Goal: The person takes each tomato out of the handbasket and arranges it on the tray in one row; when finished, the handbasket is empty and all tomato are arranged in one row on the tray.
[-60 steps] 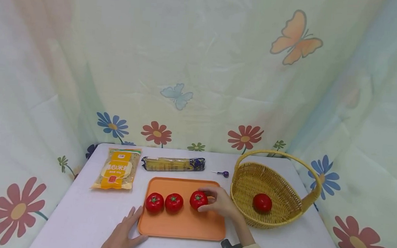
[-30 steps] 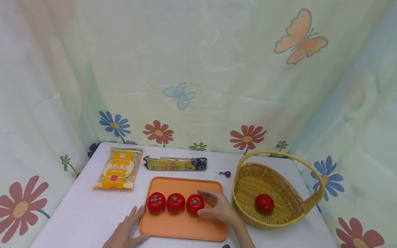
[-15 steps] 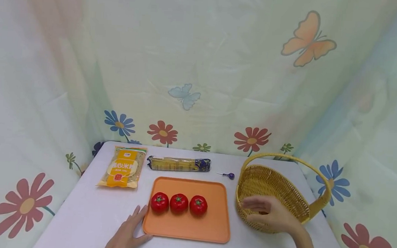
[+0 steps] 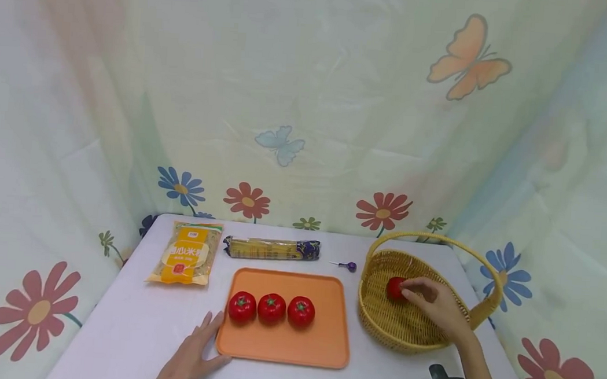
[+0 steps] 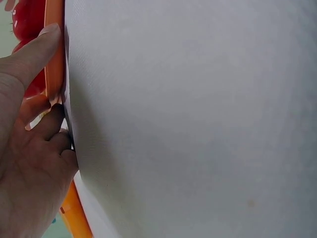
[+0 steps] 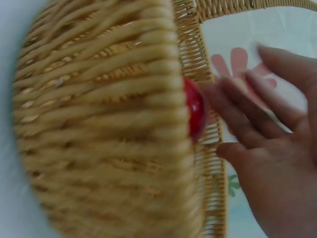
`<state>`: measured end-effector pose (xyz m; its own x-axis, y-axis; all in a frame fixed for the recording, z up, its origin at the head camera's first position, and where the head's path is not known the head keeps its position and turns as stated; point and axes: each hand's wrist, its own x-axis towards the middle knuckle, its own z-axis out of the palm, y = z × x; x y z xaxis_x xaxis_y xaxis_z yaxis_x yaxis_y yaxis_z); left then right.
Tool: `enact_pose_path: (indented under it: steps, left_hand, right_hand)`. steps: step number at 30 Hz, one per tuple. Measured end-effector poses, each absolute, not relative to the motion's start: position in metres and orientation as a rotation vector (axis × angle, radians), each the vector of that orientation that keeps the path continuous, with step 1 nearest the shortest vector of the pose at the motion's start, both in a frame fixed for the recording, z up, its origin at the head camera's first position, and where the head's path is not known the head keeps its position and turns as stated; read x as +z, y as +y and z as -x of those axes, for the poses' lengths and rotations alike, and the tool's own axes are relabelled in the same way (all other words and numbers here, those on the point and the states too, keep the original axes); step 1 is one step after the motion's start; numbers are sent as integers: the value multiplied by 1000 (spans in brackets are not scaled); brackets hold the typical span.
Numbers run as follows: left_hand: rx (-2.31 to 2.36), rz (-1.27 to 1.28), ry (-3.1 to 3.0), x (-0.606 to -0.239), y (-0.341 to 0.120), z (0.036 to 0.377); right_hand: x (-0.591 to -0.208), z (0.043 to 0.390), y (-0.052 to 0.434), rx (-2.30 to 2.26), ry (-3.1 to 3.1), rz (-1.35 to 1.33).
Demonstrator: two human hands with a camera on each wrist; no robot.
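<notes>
My left hand (image 4: pixel 187 356) rests at the near left corner of an orange tray (image 4: pixel 320 347), its thumb (image 5: pixel 42 47) against the rim and the other fingers loosely extended along the left side. Three red tomatoes stand in a row on the tray: a left one (image 4: pixel 242 308), a middle one (image 4: pixel 272 309) and a right one (image 4: pixel 301 312). Over a wicker basket (image 4: pixel 396 333), my right hand (image 4: pixel 439 307) reaches in with its fingertips at another tomato (image 4: pixel 395 288). The right wrist view shows those fingers fairly straight and blurred, while the basket rim hides part of that tomato (image 6: pixel 195 109).
Behind the tray lie a long pack of noodles (image 4: pixel 271 249) and a purple lollipop (image 4: pixel 351 266). A yellow-labelled food bag (image 4: pixel 187 253) lies at the back left. The basket's tall handle (image 4: pixel 451 241) arches over it. A patterned curtain surrounds the white table.
My right hand let go of the right tomato on the tray, beside the other two, then moved right into the basket. The basket's tomato has shifted back and left. My left hand stays put.
</notes>
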<state>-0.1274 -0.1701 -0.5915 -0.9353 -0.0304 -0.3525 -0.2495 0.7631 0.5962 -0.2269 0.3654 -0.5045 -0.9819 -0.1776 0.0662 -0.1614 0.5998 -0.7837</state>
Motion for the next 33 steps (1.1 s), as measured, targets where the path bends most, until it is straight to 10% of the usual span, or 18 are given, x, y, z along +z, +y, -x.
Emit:
enact_pose_path:
  steps: [33]
  left_hand:
    - [956, 234, 2644, -594, -168, 129]
  right_hand:
    - [-513, 287, 386, -1368, 2730, 67]
